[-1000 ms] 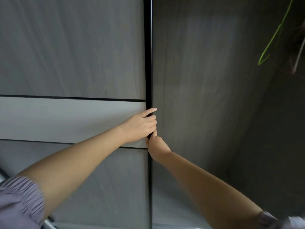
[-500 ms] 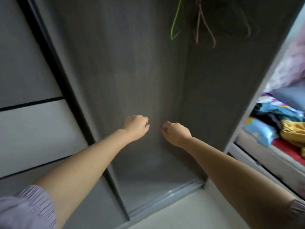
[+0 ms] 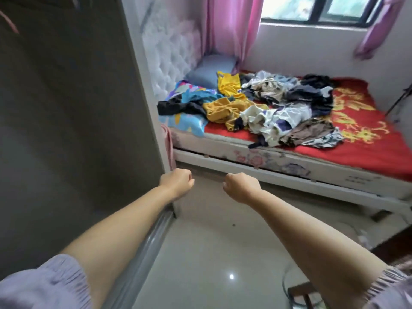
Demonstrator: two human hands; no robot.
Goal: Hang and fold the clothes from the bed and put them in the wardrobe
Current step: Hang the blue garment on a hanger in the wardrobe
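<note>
A heap of mixed clothes (image 3: 267,105), yellow, blue, white and dark, lies on the bed's red sheet (image 3: 365,134) ahead and to the right. The open wardrobe (image 3: 66,108) fills the left, its grey inside dark and bare, with a pink hanger (image 3: 9,21) just showing at the top left. My left hand (image 3: 177,182) is held out by the wardrobe's right side panel with its fingers curled into a fist, holding nothing. My right hand (image 3: 242,187) is a fist too, in the air before the bed frame, a short way from the left hand.
A blue pillow (image 3: 209,70) leans at the white tufted headboard (image 3: 169,52). Pink curtains (image 3: 231,30) frame a window (image 3: 323,7). The glossy tiled floor (image 3: 211,241) runs between wardrobe rail (image 3: 142,253) and bed. A dark stool-like object (image 3: 298,293) sits at the bottom right.
Both hands let go of the sliding door's edge after pushing it left. My view has swung right from the wardrobe's inside to the bed, and both hands came along curled.
</note>
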